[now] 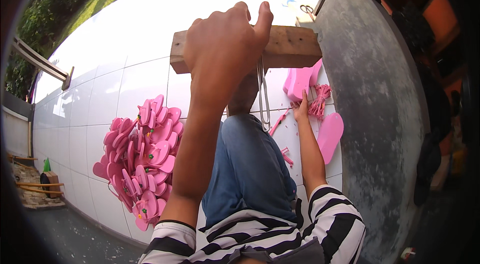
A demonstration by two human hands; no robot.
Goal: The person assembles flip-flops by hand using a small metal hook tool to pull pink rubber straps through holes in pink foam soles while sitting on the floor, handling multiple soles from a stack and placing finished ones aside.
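Observation:
My left hand [225,39] lies over a thick wooden crossbeam [294,48], its fingers curled over the far side and out of sight, thumb sticking up. A bent metal wire loop [265,99] hangs down the beam's near side; its upper end is hidden by the hand. Low on the right, my right hand [301,110] reaches to the near end of a stack of pink foam sandal soles [298,84], fingers apart, one fingertip against the stack. Beside it lie a tied bundle of pink straps [320,100] and a loose pink sole [331,136].
A large heap of pink flip-flops [145,159] covers the white tiles [102,104] to the left. Pink strap pieces [286,156] lie near my knee [250,149]. Scissors [307,10] rest at the far right. A grey concrete ledge [372,114] runs along the right.

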